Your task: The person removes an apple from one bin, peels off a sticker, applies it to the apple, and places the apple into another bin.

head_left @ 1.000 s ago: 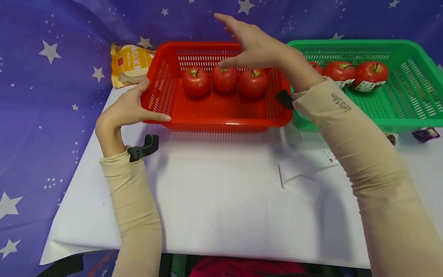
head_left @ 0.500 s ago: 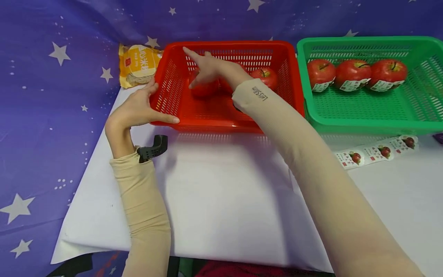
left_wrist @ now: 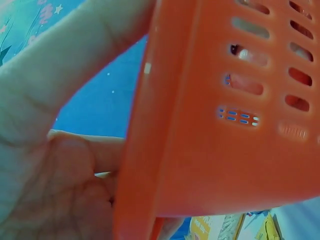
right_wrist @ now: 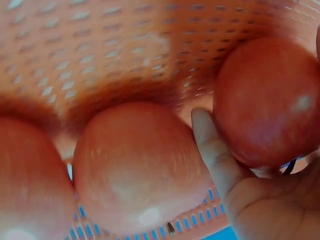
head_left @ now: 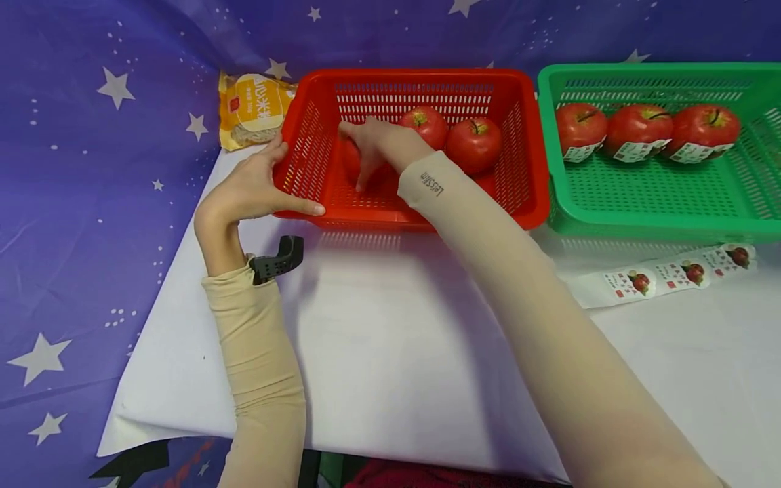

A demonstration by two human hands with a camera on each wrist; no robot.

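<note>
A red plastic basket (head_left: 360, 222) stands at the back of the table. My left hand (head_left: 244, 186) grips its left end, thumb along the front rim and fingers at the left side; the left wrist view shows the basket wall (left_wrist: 185, 165) beside the palm. Inside the basket, my right hand (head_left: 378, 142) grips the leftmost apple (right_wrist: 267, 102), the thumb against one side and a fingertip at the far side. Two more red apples, a middle one (head_left: 421, 122) and a right one (head_left: 474, 146), sit to its right. The hand covers much of the gripped apple in the head view.
A green basket (head_left: 671, 228) to the right holds three apples (head_left: 637, 132) with white labels. In front of it lies a strip of apple stickers (head_left: 683, 274). A yellow food bag (head_left: 256, 112) stands left of the red basket, and a starry purple cloth (head_left: 122, 203) hangs behind.
My right hand has moved left and down from above the red basket onto the leftmost apple. The left hand keeps its hold on the rim. The head view has shifted slightly.
</note>
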